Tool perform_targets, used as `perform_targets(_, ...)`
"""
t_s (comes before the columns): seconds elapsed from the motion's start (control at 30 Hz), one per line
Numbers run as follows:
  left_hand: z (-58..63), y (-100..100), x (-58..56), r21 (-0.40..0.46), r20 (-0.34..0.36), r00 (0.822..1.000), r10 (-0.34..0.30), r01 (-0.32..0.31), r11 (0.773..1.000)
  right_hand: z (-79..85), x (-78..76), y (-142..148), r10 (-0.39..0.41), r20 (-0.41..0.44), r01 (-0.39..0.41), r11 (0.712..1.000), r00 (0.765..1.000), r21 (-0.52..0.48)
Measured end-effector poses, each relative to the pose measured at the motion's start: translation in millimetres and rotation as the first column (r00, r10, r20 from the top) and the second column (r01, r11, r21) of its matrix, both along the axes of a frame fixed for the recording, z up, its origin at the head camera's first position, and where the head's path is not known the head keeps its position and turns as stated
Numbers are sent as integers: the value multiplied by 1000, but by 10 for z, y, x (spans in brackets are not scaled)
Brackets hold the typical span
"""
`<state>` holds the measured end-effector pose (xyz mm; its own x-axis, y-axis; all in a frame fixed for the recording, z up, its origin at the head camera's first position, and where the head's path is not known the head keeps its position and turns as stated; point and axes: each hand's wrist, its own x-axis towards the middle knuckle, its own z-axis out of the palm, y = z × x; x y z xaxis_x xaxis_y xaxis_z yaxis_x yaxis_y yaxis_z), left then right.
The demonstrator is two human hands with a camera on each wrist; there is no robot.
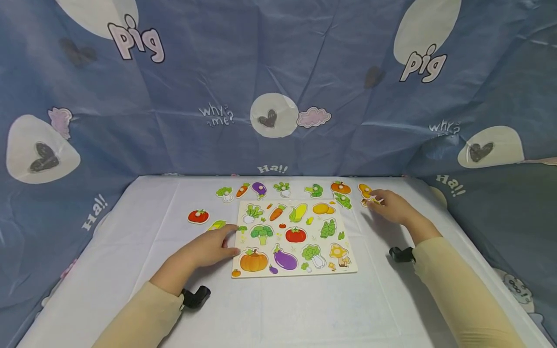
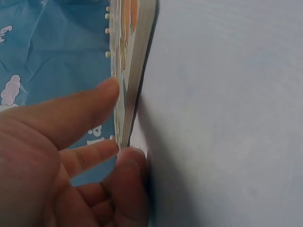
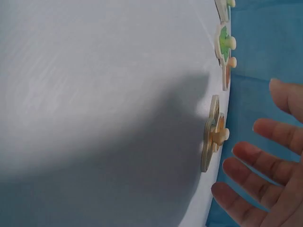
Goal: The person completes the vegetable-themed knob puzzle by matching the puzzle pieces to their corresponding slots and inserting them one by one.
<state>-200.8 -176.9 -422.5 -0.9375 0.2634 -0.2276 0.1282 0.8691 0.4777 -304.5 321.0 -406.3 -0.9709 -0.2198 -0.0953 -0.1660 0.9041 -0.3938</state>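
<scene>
A wooden vegetable puzzle board lies on the white table. At its left edge my left hand rests with thumb and index finger extended against the board; in the left wrist view the lower fingers bend beside the edge. A corn piece is partly hidden behind that hand. Over at the far right, my right hand hovers with spread fingers above a mushroom piece, which it partly covers. Overlapping that is a yellow potato piece. In the right wrist view the fingers hold nothing.
Knobbed pieces line the back: a cabbage, carrot, eggplant, radish, broccoli, and a pumpkin above a green vegetable piece. A tomato piece lies left of the board. Blue printed cloth surrounds the table.
</scene>
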Motion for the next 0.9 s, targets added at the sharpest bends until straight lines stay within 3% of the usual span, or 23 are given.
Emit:
perform_targets(0.47, 26, -5, 8, -23, 34, 999, -3, 4, 1000, 4, -151, 47, -133, 42, 134, 990, 990, -37)
perform_targets(0.9, -1, -27, -14, 9, 59, 998, 9, -9, 1000, -66, -260, 83, -219, 179, 239, 965, 959, -103)
